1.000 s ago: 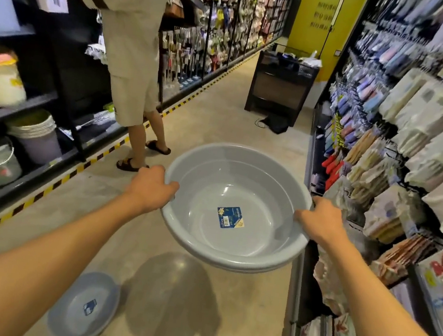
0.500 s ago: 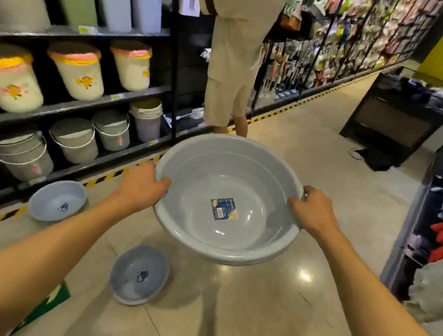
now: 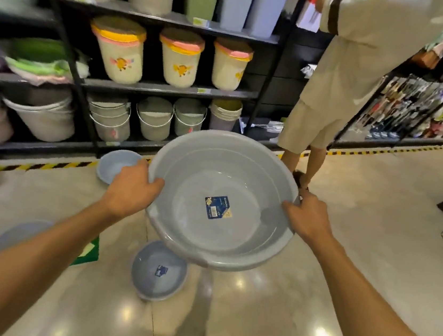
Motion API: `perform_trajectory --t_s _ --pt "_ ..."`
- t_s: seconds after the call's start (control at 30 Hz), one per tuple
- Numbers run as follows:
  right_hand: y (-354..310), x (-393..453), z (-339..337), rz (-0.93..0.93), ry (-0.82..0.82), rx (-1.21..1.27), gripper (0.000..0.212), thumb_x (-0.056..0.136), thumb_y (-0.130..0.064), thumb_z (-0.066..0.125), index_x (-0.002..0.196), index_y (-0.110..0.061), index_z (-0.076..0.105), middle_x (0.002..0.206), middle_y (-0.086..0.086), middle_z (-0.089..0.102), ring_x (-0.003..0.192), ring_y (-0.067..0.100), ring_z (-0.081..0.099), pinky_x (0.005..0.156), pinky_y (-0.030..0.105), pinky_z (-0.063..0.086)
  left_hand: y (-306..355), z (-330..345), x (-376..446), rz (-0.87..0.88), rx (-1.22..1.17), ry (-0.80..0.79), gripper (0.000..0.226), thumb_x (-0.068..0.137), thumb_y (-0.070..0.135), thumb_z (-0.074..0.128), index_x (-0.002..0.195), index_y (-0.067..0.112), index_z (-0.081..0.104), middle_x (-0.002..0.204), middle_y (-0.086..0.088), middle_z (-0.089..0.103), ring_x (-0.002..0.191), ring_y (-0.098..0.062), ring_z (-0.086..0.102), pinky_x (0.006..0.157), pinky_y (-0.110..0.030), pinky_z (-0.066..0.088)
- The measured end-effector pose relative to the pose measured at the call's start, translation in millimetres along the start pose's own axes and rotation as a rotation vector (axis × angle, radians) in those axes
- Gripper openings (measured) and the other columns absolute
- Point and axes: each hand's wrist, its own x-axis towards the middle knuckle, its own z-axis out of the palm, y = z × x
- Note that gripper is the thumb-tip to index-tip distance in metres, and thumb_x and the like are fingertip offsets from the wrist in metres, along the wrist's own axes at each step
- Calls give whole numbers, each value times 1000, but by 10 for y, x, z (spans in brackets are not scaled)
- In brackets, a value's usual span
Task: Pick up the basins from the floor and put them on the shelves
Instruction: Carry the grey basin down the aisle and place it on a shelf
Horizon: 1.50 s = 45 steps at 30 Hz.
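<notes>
Basin (image 3: 218, 203): grey, was held up off the floor
Left hand (image 3: 131, 187): gripped its left rim
Right hand (image 3: 307, 219): gripped its right rim

A shop aisle: beyond the fingers (image 3: 154, 184), black shelves (image 3: 168, 88) carry rows of lidded bins (image 3: 122, 49), buckets (image 3: 155, 122) and price tags (image 3: 203, 90).

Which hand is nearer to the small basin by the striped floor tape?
Left. The left hand grips the large basin's rim right beside the small basin, overlapping its edge in view. The right hand holds the opposite rim, across the large basin from it.
</notes>
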Motion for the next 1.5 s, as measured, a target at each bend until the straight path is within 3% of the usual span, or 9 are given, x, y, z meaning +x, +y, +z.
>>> perform_trajectory --t_s 0.17,0.27,0.37,0.47,0.63,0.8,1.0,1.2,1.5 --pt "-260 754 435 -175 -120 -7 40 85 -22 60 124 -15 63 106 12 69 92 33 64 81 47 58 -229 101 142 -159 16 118 29 89 32 60 105 8 54 86 -13 67 72 -31 65 65 -44 58" --pt "-366 1132 768 -247 -185 -46 34 85 -23 61 117 -12 65 103 13 71 88 34 65 77 44 57 -365 226 143 -360 102 216 23 90 34 57 94 13 47 70 -3 57 54 -18 51 46 -29 40" --pt "-452 1434 1086 -309 -265 -68 34 85 -26 61 116 -13 63 99 11 69 84 33 63 70 39 53 -535 376 95 -506 123 240 26 91 37 56 91 14 44 64 5 43 53 -18 44 50 -32 34" --pt "-430 1679 1456 -360 -323 -86 31 82 -27 59 110 -14 64 88 5 66 70 26 59 55 31 42 -753 641 57 -552 125 247 31 93 40 56 88 12 42 65 0 46 63 -29 48 61 -36 36" --pt "-201 1945 2157 -362 -426 -159 31 84 -28 56 113 -19 59 85 1 63 67 19 58 54 33 49 -1243 1178 117 -607 137 244 30 93 38 59 89 14 41 73 -4 48 78 -41 61 62 -34 36" --pt "475 2207 3423 -442 -475 -240 30 88 -29 59 114 -14 57 85 6 64 67 26 60 56 36 49 -2238 2197 284 -604 121 218 31 94 36 59 102 7 52 93 -21 68 88 -45 64 66 -36 37" --pt "1675 2486 5375 -451 -550 -222 31 90 -31 61 117 -17 55 81 -3 62 66 13 59 48 25 41 -3692 3811 442 -651 121 176 28 97 41 54 94 16 43 86 -10 57 85 -41 61 68 -36 40" --pt "2656 2582 6985 -485 -536 -183 34 91 -29 64 119 -12 58 75 -9 58 61 -1 50 45 10 32 -4947 5114 491 -698 170 179 32 96 43 53 103 12 51 90 -13 63 76 -34 60 69 -40 52" --pt "3385 2575 7917 -528 -564 -210 44 85 -33 67 123 -11 60 81 9 67 76 32 62 64 34 47 -5638 6096 300 -671 204 158 27 96 39 52 93 13 48 71 -3 55 59 -21 54 54 -34 42"
